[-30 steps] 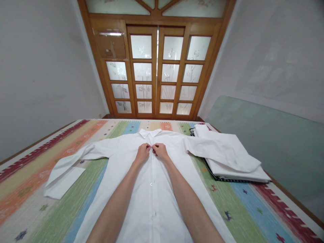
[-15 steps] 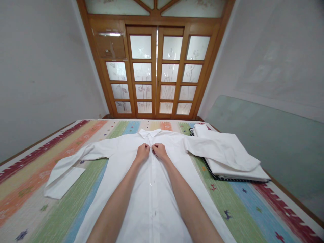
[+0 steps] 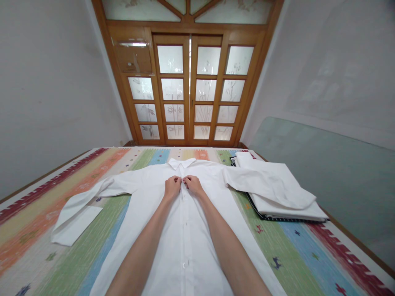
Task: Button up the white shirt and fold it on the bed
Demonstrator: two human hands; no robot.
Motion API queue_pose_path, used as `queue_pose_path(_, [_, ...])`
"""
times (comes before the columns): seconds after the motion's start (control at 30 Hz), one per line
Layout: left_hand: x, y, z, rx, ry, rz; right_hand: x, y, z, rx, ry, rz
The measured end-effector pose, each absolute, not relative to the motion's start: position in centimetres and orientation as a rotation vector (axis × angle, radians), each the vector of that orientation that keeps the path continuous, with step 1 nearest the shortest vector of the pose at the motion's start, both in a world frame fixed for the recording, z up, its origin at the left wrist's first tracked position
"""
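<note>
A white long-sleeved shirt (image 3: 151,181) lies face up on the striped cover, its collar at the far end and its sleeves spread to both sides. At the front placket below the collar, my left hand (image 3: 173,187) pinches the left edge of the fabric. Close beside it, my right hand (image 3: 191,184) pinches the placket from the other side. The fingertips of both hands nearly meet, and whatever button sits between them is too small to make out. Further down the placket, buttonholes and a small button show between my forearms.
Under the shirt's right-hand sleeve sits a stack of folded white and black clothes (image 3: 286,181). The striped patterned cover (image 3: 70,209) spreads beneath everything. A pale green headboard-like panel (image 3: 308,152) runs along the right, and wooden glass-paned doors (image 3: 190,90) stand at the back.
Both hands stay pinched at the same spot on the placket, with only slight finger movement. The fabric lower on the placket has shifted a little, and the view has moved slightly.
</note>
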State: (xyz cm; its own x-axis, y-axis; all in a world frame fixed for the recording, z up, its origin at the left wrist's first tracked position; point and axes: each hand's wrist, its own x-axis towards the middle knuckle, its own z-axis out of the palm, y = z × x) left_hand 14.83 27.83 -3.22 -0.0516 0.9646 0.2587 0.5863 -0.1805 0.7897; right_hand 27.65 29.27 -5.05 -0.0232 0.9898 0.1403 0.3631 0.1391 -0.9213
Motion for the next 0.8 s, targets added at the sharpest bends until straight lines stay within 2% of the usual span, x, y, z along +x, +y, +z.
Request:
queue_pose_path(0.4, [14.5,27.6,-3.2,1.787,1.639,1.077,27.8,29.3,-5.3,-1.320,-1.525,0.968])
queue_pose_path(0.8, [14.3,28.3,-4.5,1.865,1.589,1.189,27.7,29.2,-5.7,-1.330,-1.546,0.839])
